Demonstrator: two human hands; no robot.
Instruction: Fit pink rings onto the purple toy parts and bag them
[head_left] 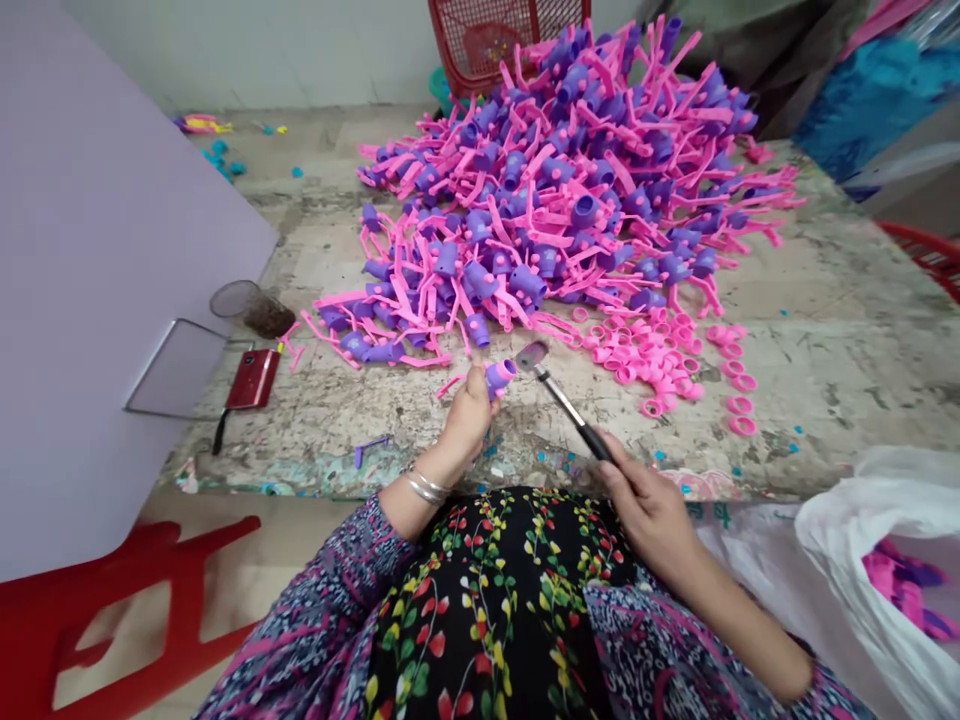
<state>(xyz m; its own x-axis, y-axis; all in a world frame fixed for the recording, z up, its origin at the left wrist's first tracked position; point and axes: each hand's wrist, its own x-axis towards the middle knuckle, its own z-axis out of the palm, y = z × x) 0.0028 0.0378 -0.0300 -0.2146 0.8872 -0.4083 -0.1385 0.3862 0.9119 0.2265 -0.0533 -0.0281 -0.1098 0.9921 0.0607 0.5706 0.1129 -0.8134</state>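
Two grips shut near bench edge (315,480): left hand (466,420) on purple fitting (499,378), right hand (649,510) on scraper (566,405).

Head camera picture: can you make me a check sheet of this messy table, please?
surface: worn, stained table top
job's things: heap of purple-and-pink plastic parts; loose pink rings
grips: left hand holds one purple part; right hand holds black-handled metal tool
clutter: red phone
cables: thin black cord by the phone
surroundings: red stool, white plastic bag, red basket
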